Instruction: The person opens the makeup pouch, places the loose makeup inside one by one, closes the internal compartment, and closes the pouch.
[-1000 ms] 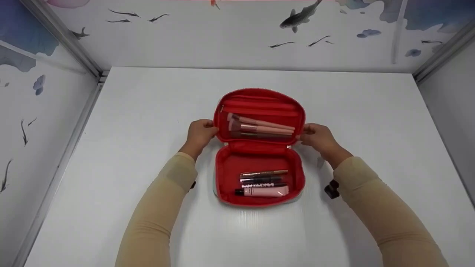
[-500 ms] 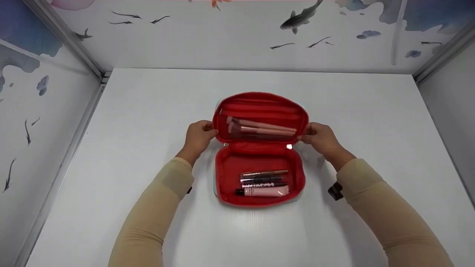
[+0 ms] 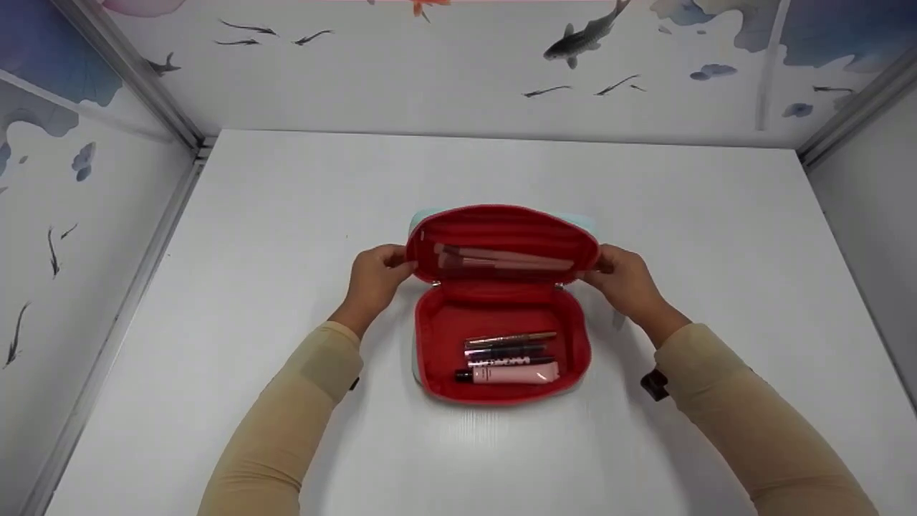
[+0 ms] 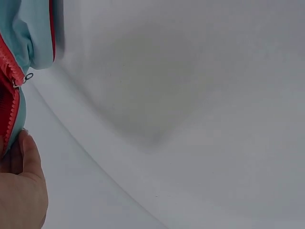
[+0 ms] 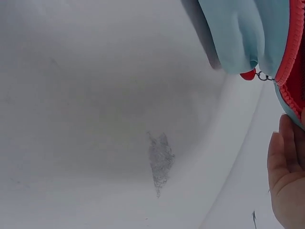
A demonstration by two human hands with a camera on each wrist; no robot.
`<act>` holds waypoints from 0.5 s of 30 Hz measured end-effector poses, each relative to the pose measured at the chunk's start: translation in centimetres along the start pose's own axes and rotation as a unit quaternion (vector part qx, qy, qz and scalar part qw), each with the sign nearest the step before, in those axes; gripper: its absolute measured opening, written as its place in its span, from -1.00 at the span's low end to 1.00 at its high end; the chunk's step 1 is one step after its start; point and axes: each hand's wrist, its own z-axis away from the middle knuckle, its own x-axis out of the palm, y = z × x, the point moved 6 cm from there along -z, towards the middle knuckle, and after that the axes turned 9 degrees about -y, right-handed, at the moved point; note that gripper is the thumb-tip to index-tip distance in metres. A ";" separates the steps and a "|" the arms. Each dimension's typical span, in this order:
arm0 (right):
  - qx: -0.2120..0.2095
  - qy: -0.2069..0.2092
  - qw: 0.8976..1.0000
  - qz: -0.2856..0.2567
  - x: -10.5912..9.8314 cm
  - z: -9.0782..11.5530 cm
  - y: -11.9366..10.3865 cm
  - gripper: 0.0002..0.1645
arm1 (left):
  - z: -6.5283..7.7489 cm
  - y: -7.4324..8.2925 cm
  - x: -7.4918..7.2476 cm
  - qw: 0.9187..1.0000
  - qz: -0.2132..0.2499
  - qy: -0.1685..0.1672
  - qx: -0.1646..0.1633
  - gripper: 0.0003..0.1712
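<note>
A makeup bag (image 3: 501, 395), pale blue-green outside and red inside, lies unzipped with its lid (image 3: 501, 217) raised at a tilt. My left hand (image 3: 372, 283) pinches the lid's left edge, and my right hand (image 3: 630, 287) holds the right edge. Pink-handled makeup brushes (image 3: 519, 263) sit in the lid's pocket. In the base are a pink tube (image 3: 519, 373) with a black cap and several slim cosmetic sticks (image 3: 510, 340). A zipper pull (image 4: 28, 77) hangs near the hinge in the left wrist view; the right wrist view shows another zipper pull (image 5: 263, 76).
The bag stands on a white table (image 3: 286, 201). A white back wall (image 3: 458, 79) with painted fish rises behind it, and side panels with metal frame posts (image 3: 136, 79) flank the table. A grey mark (image 5: 161, 160) shows on the tabletop.
Both hands have brought the lid's top edge forward and down toward the base, so its pale outside now shows behind it. The items in the base stay where they were.
</note>
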 end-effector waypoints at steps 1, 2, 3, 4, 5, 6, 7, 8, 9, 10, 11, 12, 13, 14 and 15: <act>-0.005 0.004 1.000 0.006 0.0 0.1 -0.1 -0.72 | 0.1 0.0 -0.1 1.000 0.000 0.003 0.004 -0.73; -0.010 0.008 1.000 0.011 -0.1 0.2 -0.2 -0.73 | 0.1 0.0 -0.1 1.000 -0.001 0.005 0.009 -0.74; -0.015 0.011 1.000 0.014 -0.1 0.2 -0.4 -0.74 | 0.1 0.0 -0.2 1.000 -0.001 0.008 0.012 -0.74; -0.017 0.015 1.000 0.018 -0.1 0.3 -0.5 -0.75 | 0.2 0.0 -0.2 1.000 -0.003 0.010 0.014 -0.75; -0.015 0.019 1.000 0.018 -0.1 0.4 -0.6 -0.77 | 0.2 0.0 -0.2 1.000 -0.004 0.012 0.015 -0.75; -0.014 0.022 1.000 0.018 -0.2 0.5 -0.7 -0.77 | 0.3 0.0 -0.3 1.000 -0.005 0.015 0.018 -0.76; -0.010 0.023 1.000 0.015 -0.2 0.6 -0.7 -0.77 | 0.3 0.0 -0.3 1.000 -0.005 0.020 0.021 -0.77; -0.008 0.025 1.000 0.015 -0.2 0.6 -0.8 -0.76 | 0.4 0.0 -0.3 0.999 -0.005 0.026 0.026 -0.78; -0.009 0.027 0.999 0.016 -0.2 0.8 -0.9 -0.75 | 0.5 0.0 -0.3 0.999 -0.005 0.032 0.032 -0.79; -0.013 0.031 0.999 0.019 -0.2 0.9 -0.9 -0.75 | 0.6 0.0 -0.3 0.999 -0.005 0.038 0.038 -0.79; -0.017 0.035 0.999 0.023 -0.3 1.0 -0.9 -0.74 | 0.7 0.0 -0.3 0.998 -0.006 0.044 0.043 -0.80; -0.025 0.040 0.998 0.030 -0.3 1.1 -1.0 -0.73 | 0.9 0.0 -0.2 0.997 -0.009 0.051 0.048 -0.80; -0.032 0.045 0.998 0.040 -0.2 1.2 -1.1 -0.73 | 1.1 0.0 -0.2 0.997 -0.013 0.057 0.052 -0.80; -0.041 0.051 0.997 0.051 -0.2 1.4 -1.1 -0.73 | 1.3 0.0 -0.1 0.996 -0.018 0.061 0.055 -0.80; -0.051 0.056 0.995 0.062 -0.2 1.6 -1.2 -0.72 | 1.5 0.0 -0.1 0.996 -0.025 0.065 0.060 -0.79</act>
